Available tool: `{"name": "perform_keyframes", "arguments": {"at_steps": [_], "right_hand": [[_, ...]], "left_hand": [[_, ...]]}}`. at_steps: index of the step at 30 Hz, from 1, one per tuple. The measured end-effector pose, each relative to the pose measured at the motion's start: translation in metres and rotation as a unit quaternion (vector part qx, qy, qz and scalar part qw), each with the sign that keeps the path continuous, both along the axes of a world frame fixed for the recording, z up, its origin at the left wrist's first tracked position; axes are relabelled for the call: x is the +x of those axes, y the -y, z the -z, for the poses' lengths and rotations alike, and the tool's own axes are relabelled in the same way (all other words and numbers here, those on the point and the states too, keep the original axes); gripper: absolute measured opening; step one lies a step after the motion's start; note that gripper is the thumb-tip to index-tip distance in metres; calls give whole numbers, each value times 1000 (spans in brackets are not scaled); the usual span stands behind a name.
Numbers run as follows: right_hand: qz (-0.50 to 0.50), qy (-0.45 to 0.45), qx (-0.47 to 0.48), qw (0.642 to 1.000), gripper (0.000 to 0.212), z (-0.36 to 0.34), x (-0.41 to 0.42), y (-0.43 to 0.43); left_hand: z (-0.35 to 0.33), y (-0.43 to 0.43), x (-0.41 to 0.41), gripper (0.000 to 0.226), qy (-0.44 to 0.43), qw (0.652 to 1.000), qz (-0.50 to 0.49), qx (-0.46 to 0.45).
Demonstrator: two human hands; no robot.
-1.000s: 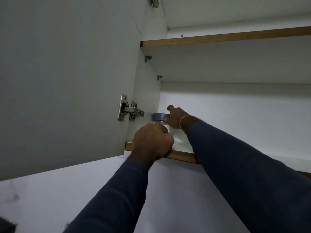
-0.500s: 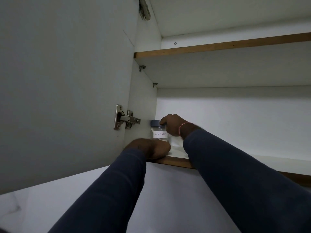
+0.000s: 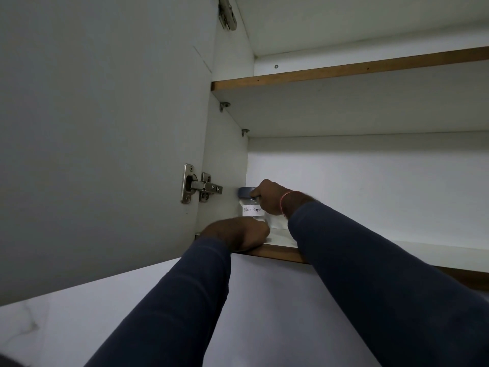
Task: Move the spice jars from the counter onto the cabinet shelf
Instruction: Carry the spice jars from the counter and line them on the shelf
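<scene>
A clear spice jar [image 3: 250,207] with a blue-grey lid and a white label reading "Black Pepper" stands on the lower cabinet shelf [image 3: 423,251], tight in its back left corner. My right hand [image 3: 270,196] reaches into the cabinet and grips the jar at the lid and right side. My left hand [image 3: 238,233] is a closed fist resting at the shelf's front edge, in front of and below the jar. I cannot see anything held in the fist. The jar's base is hidden behind my left hand.
The open cabinet door [image 3: 105,141] hangs on the left, with a metal hinge [image 3: 198,186] beside the jar. An upper shelf [image 3: 344,70] runs overhead. The lower shelf stretches to the right. White wall [image 3: 264,313] lies below the cabinet.
My left fist has dropped from in front of the jar to the shelf edge, uncovering the label. My right hand has stayed on the jar's lid. The view has tilted up slightly.
</scene>
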State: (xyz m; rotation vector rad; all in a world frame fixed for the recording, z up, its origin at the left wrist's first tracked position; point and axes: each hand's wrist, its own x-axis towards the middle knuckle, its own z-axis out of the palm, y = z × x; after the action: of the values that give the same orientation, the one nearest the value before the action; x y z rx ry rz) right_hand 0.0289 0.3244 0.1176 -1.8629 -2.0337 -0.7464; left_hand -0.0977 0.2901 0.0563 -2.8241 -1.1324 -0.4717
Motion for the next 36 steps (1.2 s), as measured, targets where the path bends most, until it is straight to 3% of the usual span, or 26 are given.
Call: {"name": "perform_keyframes", "arguments": {"at_steps": [9, 13, 18, 25, 28, 29, 31, 32, 34, 36], "right_hand": [[16, 18, -28, 999, 40, -1, -2, -4], [8, 2, -21, 1000, 41, 2, -7, 8], [-39, 48, -41, 997, 29, 24, -38, 49], [-32, -13, 4, 999, 33, 65, -41, 160], [-3, 8, 26, 1000, 45, 116, -31, 223], [-19, 6, 44, 999, 50, 139, -27, 244], [-40, -80, 14, 996, 50, 207, -19, 296], [-38, -138, -17, 989, 50, 243, -15, 316], [6, -252, -100, 962, 49, 328, -5, 351], [65, -353, -170, 918, 52, 412, 0, 383]], "left_hand": [[2, 0, -2, 33, 57, 998, -7, -13], [5, 0, -12, 25, 247, 969, -28, -1], [23, 6, -20, 31, 432, 887, -41, 157], [27, 32, -27, 37, 444, 882, -69, 139], [68, 55, -27, 32, 448, 870, -20, 203], [91, 67, -26, 26, 475, 850, 14, 227], [168, 108, -20, 23, 538, 822, 91, 166], [211, 130, -17, 24, 542, 830, 105, 74], [314, 182, -10, 21, 486, 858, 101, -131], [415, 236, -8, 19, 385, 878, 63, -276]]}}
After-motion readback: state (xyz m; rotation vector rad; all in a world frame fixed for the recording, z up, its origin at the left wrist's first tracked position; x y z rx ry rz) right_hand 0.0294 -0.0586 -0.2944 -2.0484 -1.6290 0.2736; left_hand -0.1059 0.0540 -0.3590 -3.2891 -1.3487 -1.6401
